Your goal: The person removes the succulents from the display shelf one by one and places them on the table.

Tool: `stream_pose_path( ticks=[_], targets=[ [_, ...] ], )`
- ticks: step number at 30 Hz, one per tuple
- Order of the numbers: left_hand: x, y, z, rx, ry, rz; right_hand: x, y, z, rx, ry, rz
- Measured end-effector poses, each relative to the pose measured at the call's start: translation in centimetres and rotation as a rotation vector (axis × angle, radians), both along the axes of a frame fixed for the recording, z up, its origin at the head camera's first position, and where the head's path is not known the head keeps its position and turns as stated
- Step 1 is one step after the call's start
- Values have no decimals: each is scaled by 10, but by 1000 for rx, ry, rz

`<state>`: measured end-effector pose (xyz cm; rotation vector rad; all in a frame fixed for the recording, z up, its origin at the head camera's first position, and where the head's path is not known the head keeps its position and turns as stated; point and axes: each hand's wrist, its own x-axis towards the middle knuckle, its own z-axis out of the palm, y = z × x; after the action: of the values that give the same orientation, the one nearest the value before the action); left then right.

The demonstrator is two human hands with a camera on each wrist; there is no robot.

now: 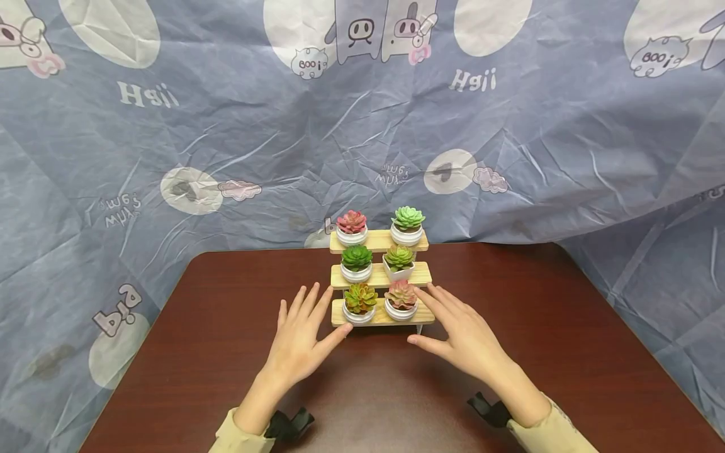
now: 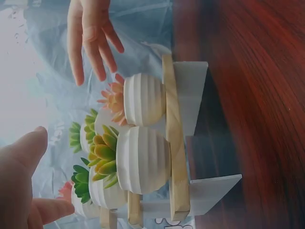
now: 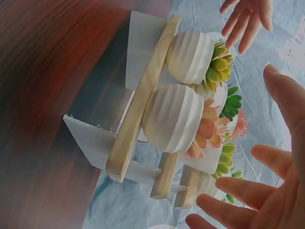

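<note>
Pale wood forms the three tiers of a small stepped stand with white supports [image 1: 375,275], at the centre of the frame, on a dark reddish-brown bench [image 1: 374,390]. Each tier bears two succulents in white pots: on top, a red rosette [image 1: 352,222] at left and a mint-green one [image 1: 408,218] at right; in the middle, a dark-green plant [image 1: 357,258] and a yellow-green one in an angular pot [image 1: 399,258]; below, an orange-tinged green plant [image 1: 360,298] and a dusty-pink one [image 1: 401,296], both in ribbed round pots. The bare left hand [image 1: 301,340], lower left of centre, has its fingers spread, its thumb near the orange-tinged plant's pot. The bare right hand [image 1: 466,335], lower right of centre, is likewise spread, its index fingertip beside the dusty-pink rosette; contact there cannot be told.
</note>
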<state>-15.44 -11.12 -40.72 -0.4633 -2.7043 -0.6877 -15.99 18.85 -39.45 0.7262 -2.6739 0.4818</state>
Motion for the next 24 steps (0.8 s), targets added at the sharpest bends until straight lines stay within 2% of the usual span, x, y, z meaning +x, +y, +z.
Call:
stream_pose_path(
  ticks=[7, 16, 24],
  targets=[
    [-6, 1, -2, 86, 30, 16, -6, -4, -3, -64, 37, 1],
    [-16, 3, -6, 226, 43, 49, -17, -10, -6, -187, 30, -21],
    [-21, 5, -9, 339, 50, 73, -21, -16, -8, -264, 11, -53]
  ],
)
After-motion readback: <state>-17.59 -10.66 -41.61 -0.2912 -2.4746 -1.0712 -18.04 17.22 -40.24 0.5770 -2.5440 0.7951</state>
